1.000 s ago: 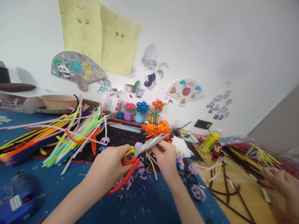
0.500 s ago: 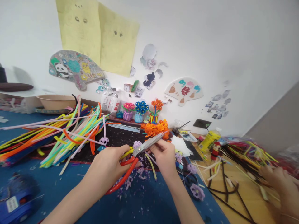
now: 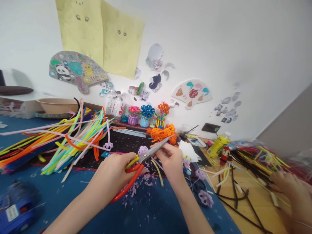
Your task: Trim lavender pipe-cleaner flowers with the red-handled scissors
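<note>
A pair of scissors [image 3: 148,154] with red handles is in my left hand [image 3: 114,169], fingers closed around the handles. Something yellow shows at its grip. The blades slant up to the right and look nearly closed. My right hand [image 3: 170,161] is pinched close beside the blades; what its fingertips hold, if anything, is hidden. Just behind the scissors' pivot is a lilac fuzzy flower [image 3: 142,150]. A pale yellow-green stem [image 3: 158,174] lies between my hands, above purple fuzz clippings [image 3: 136,187] scattered on the blue table cover.
Piles of coloured pipe cleaners [image 3: 70,143] lie at the left, near a blue tool [image 3: 17,211]. Orange flowers [image 3: 162,134] and small potted flowers [image 3: 147,115] stand behind. Lilac flowers [image 3: 205,199] lie right. Another person's hand [image 3: 287,185] is by a yellow-labelled bottle [image 3: 218,144].
The scissors and both hands keep almost the same pose. The view has shifted very slightly. The other person's hand at the right is nearly in place too.
</note>
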Demonstrator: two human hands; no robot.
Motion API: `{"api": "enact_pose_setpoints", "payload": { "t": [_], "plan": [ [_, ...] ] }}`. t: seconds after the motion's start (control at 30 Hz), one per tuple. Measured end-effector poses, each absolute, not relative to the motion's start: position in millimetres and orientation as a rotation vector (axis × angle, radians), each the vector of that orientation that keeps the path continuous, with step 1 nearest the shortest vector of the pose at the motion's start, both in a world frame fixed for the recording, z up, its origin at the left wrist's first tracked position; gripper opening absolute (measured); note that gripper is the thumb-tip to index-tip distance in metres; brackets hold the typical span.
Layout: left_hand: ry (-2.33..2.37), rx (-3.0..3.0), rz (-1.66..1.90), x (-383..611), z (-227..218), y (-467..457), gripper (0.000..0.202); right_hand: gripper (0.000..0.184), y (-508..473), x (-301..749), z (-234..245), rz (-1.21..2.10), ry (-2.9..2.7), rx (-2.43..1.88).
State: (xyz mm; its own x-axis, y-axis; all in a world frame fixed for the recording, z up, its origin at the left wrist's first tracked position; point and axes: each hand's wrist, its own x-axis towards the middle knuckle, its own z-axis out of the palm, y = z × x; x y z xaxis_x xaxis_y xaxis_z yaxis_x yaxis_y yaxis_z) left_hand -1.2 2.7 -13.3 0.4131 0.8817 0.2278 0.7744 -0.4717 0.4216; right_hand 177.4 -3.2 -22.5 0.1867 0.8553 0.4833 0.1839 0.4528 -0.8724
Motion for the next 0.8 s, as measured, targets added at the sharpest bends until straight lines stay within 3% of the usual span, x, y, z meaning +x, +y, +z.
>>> {"api": "enact_pose_setpoints", "payload": {
  "t": [0.23, 0.53, 0.8],
  "plan": [
    [1.435, 2.436, 0.618, -2, -16, 5, 0.030, 0.012, -4, 176, -21, 0.610, -1.324, -1.025],
    [1.481, 2.353, 0.770, 0, -9, 4, 0.041, 0.011, -4, 177, -22, 0.635, -1.236, -1.037],
    [1.776, 2.519, 1.005, -14, 0, 9, 0.024, 0.018, -4, 183, -16, 0.570, -1.105, -1.056]
  ]
}}
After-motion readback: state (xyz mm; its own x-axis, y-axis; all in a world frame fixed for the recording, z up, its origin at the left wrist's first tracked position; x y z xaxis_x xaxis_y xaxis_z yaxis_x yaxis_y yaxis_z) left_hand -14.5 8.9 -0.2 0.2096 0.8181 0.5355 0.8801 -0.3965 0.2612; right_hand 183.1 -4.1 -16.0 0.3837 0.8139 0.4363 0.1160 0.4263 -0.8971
